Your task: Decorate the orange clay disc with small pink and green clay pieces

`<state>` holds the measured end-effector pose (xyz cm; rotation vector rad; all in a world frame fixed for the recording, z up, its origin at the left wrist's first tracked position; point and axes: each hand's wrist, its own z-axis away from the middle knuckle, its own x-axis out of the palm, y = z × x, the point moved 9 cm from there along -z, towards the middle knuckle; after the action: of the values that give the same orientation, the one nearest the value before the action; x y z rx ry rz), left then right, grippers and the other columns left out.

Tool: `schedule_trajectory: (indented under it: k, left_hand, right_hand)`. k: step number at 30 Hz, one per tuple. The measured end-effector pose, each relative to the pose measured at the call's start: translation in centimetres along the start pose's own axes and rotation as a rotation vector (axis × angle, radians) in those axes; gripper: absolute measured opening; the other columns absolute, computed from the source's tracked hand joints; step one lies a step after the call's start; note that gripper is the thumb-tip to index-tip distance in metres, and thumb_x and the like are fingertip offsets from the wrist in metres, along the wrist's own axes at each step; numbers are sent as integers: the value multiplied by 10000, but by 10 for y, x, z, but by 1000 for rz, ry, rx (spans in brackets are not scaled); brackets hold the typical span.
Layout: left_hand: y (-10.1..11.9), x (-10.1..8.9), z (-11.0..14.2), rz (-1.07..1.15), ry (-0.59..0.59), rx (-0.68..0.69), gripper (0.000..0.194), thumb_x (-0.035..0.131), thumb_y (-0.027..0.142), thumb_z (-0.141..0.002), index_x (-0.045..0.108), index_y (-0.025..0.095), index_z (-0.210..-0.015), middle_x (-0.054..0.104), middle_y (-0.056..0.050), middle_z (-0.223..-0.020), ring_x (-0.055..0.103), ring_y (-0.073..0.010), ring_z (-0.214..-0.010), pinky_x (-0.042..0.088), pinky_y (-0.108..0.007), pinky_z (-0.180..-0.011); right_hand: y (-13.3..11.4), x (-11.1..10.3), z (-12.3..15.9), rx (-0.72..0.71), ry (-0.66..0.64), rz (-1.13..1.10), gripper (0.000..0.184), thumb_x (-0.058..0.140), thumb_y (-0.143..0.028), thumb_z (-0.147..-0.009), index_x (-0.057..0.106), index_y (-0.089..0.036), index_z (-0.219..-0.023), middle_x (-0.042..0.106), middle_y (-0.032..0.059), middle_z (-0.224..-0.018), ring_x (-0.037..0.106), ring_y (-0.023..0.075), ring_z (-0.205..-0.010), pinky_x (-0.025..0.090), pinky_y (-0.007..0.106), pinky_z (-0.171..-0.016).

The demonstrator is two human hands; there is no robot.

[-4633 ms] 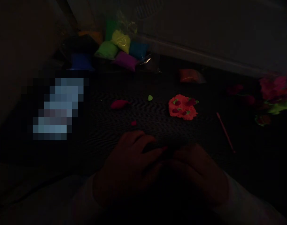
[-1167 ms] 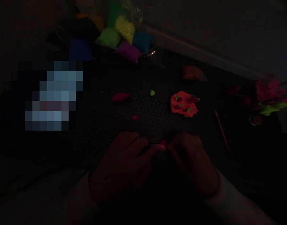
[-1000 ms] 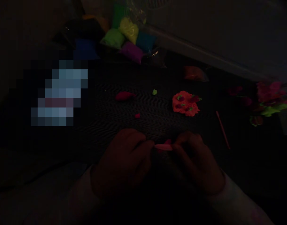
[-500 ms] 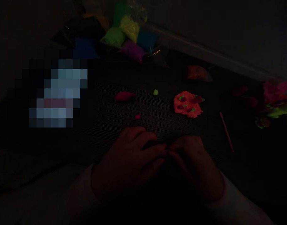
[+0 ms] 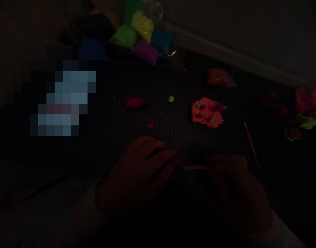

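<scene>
Taking my head view as a clock face, I have a pixelated bright patch (image 5: 67,103) toward nine to ten o'clock on the dark table (image 5: 113,131). Colored bags (image 5: 124,36) heap from ten to twelve, along the far edge. Closer in, a red teardrop piece (image 5: 135,103) lies at ten. Between six and seven, the left hand (image 5: 139,172) is pinching a red lump (image 5: 176,161), which sits at about five. A small red bit (image 5: 150,126) lies at nine, close to center, and a green crumb (image 5: 171,99) at one. At four, a thin pink tool (image 5: 195,167) points left, its tip just apart from the lump. Near three sits an orange disc (image 5: 207,115) dotted with red and green; at two, an orange bag (image 5: 217,77). The shadowed right hand (image 5: 237,182), at four, is gripping the tool. A pink stick (image 5: 251,144) and blurry pink flowers (image 5: 309,98) lie around three.
</scene>
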<state>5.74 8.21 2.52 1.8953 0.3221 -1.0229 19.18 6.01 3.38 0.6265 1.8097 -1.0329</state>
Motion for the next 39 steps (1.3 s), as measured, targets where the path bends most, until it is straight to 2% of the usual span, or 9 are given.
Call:
schedule_trajectory:
  k: [3,7,12,19,29,34,39]
  left_hand:
    - [-2,-2,2,-11,33,-9,257,456,147,-797,568,151,-1028,561,-57,-964,462,-159,-928,420,-317,-814]
    - [0,0,4,-67,9,18,281,456,142,-788,574,197,-1037,553,-51,-976,456,-176,-934,431,-340,-795]
    - [3,4,4,-133,-25,45,358,468,131,-765,548,258,-1090,550,-38,-967,451,-187,-924,440,-353,-773]
    - [8,9,3,-213,-36,80,372,483,152,-763,531,258,-1116,569,-27,-957,443,-199,-894,429,-362,-760]
    - [18,8,8,-249,-40,174,277,486,220,-769,585,217,-1027,595,-17,-979,465,-205,-870,409,-389,-756]
    - [17,8,9,-236,-28,167,296,508,236,-755,576,209,-1042,590,-28,-988,464,-208,-883,414,-389,-750]
    - [18,2,10,-176,22,177,200,516,223,-744,619,174,-908,590,-46,-884,470,-194,-814,434,-374,-707]
  right_hand:
    - [-3,1,-6,-19,23,54,170,433,-82,-778,506,-172,-902,616,53,-804,553,169,-745,367,347,-665]
    - [-6,9,-13,7,17,65,179,433,-118,-789,541,-198,-907,638,35,-823,551,189,-770,313,374,-690]
    - [-6,15,-12,2,1,23,200,441,-134,-805,569,-205,-942,642,30,-867,540,187,-798,297,371,-701]
    - [-6,21,-9,-11,-66,48,226,403,-164,-845,558,-205,-1004,619,42,-876,516,172,-805,307,355,-700]
    - [-3,19,-13,-5,-53,-14,224,433,-118,-808,571,-211,-958,596,41,-854,523,167,-791,353,341,-684]
    - [10,16,-10,133,-35,-110,188,441,-118,-807,543,-197,-944,575,51,-886,525,167,-837,411,331,-698]
    - [-6,19,-4,45,-46,-64,261,434,-131,-819,539,-209,-1046,561,49,-879,503,154,-804,402,310,-671]
